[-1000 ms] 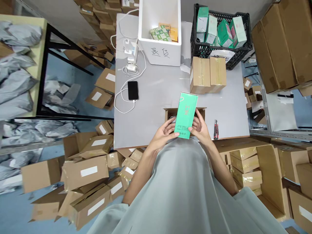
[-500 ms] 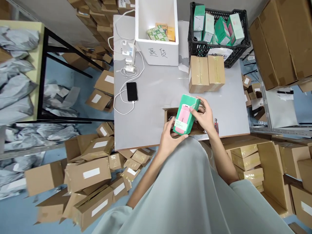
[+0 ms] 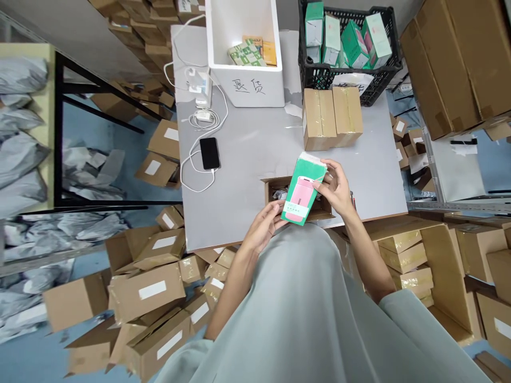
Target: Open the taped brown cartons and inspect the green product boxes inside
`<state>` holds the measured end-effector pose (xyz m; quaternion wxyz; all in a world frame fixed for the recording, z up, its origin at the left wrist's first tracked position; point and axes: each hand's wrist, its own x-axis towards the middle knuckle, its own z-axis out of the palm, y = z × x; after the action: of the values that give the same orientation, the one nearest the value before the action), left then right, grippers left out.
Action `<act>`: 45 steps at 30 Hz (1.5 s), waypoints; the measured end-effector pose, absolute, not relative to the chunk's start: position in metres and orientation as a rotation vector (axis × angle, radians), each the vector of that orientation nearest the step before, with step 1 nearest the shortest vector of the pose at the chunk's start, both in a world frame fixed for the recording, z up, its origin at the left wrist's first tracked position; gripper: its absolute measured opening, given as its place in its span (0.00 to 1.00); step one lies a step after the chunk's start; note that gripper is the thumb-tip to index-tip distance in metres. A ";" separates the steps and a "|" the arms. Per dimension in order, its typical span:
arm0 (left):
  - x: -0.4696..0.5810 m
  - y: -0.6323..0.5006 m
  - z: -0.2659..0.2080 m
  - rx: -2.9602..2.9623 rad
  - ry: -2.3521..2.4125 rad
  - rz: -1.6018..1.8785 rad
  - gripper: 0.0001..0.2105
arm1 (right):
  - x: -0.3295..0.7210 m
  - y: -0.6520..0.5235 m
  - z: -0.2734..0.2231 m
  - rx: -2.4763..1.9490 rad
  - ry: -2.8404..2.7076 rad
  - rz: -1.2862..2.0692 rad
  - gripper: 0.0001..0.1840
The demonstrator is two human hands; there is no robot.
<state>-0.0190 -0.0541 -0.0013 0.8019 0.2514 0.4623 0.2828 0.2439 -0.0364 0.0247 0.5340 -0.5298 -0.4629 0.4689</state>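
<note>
A green product box (image 3: pixel 304 187) with a pink device pictured on its front is held tilted in front of my lap. My right hand (image 3: pixel 337 188) grips its upper right side, thumb on the front face and fingers round the edge. My left hand (image 3: pixel 263 225) supports the lower left corner, its fingertips partly hidden behind the box. Beneath it, on the table edge, an opened cardboard carton (image 3: pixel 273 186) holds some clear or whitish wrapping, mostly covered by the green box. A utility knife (image 3: pixel 353 200) lies beside my right wrist, largely hidden.
Two taped cartons (image 3: pixel 319 119) stand on the grey table (image 3: pixel 239 154) before a black crate (image 3: pixel 365 88) of green boxes. A white foam bin (image 3: pixel 255 93) is at the back. A phone (image 3: pixel 209 153) lies on a cable. Cartons (image 3: pixel 147 284) pile up on the left floor.
My left hand has slid left and down, its thumb coming off the box's lower edge. The green box has tipped, showing more of its front. The view has shifted slightly.
</note>
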 end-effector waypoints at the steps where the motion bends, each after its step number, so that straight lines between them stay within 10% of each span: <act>1: -0.019 -0.051 -0.004 0.534 0.996 0.600 0.30 | 0.242 -0.041 0.027 -1.261 -1.137 1.109 0.39; 25: 0.028 0.008 0.037 0.661 1.116 0.984 0.21 | 0.204 -0.142 0.002 -0.797 -2.227 0.061 0.13; 38: 0.015 0.000 0.019 0.753 1.184 0.892 0.25 | 0.222 -0.104 0.036 -1.093 -1.660 0.345 0.36; 45: 0.014 -0.020 0.017 0.690 1.074 0.715 0.25 | 0.255 -0.015 0.050 -1.438 -1.026 0.836 0.32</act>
<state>0.0142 -0.0201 0.0170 0.7441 0.3151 0.4904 0.3264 0.2552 -0.0154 0.0497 0.5594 -0.6097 -0.4353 0.3546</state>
